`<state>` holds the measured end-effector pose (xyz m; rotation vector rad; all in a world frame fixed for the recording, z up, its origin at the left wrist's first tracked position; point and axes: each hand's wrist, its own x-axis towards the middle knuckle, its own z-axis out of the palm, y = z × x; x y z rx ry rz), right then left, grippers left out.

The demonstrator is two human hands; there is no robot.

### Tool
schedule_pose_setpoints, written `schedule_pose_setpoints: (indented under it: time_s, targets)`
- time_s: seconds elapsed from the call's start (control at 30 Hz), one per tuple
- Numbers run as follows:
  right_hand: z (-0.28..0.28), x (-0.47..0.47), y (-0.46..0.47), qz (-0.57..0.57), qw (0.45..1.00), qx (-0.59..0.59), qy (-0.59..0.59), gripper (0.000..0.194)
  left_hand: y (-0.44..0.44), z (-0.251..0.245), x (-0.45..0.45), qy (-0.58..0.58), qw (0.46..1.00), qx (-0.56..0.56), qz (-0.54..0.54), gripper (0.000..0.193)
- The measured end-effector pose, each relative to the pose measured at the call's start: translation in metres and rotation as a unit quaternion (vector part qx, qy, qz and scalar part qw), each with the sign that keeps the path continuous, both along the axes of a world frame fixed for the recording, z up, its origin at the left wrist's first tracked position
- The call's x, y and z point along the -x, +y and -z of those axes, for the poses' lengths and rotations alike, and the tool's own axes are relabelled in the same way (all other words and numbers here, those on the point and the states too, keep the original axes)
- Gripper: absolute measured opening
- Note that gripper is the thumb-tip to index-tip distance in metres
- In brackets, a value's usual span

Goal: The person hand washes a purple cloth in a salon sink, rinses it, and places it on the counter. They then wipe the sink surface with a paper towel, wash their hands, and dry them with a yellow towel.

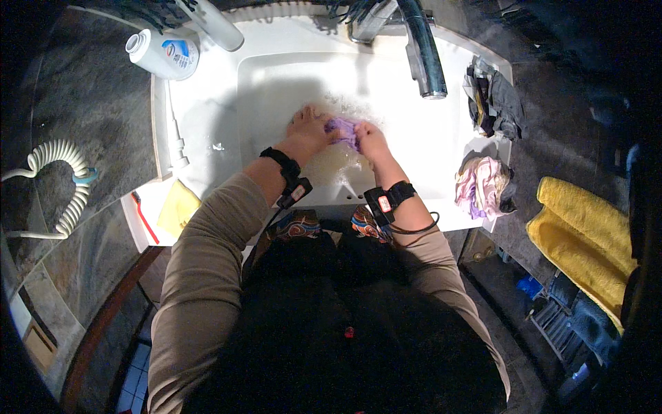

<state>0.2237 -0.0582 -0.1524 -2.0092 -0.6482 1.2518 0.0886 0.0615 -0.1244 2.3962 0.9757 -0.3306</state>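
Note:
A wet purple cloth (343, 131) is stretched between my two hands over the white sink basin (269, 77). My left hand (310, 127) grips its left end, fingers bent around the fabric. At the other end, my right hand (371, 141) has the cloth pinched in a closed fist. Suds (351, 106) float on cloudy water just beyond the cloth. What kind of garment or cloth it is cannot be made out.
Above the basin reaches a chrome faucet (426, 62). A white bottle (164, 54) stands at the back left. On the right rim lie dark crumpled cloths (494, 98) and a pink crumpled cloth (483, 183). A yellow cloth (178, 209) and a red-handled item (146, 220) rest front left.

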Motion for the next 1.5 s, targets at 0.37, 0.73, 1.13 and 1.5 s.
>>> schedule_pose_setpoints:
  time_s: [0.37, 0.73, 1.13, 1.5]
  targets:
    - [0.052, 0.008, 0.004, 0.294, 0.872, 0.014, 0.391, 0.037, 0.013, 0.02, -0.01, -0.087, 0.892, 0.443, 0.026, 0.061]
    - [0.033, 0.022, -0.005, -0.189, 0.976, -0.077, -0.077, 0.03, -0.022, -0.012, -0.019, -0.26, 0.908, 0.326, -0.051, 0.075]
    - [0.025, 0.005, -0.002, 0.166, 0.968, 0.071, 0.174, 0.027, 0.004, 0.025, 0.011, 0.077, 0.991, 0.098, -0.043, 0.052]
    - [0.024, 0.014, 0.002, 0.277, 0.837, -0.053, 0.469, 0.032, -0.022, 0.054, -0.023, -0.272, 0.88, 0.379, -0.087, 0.053]
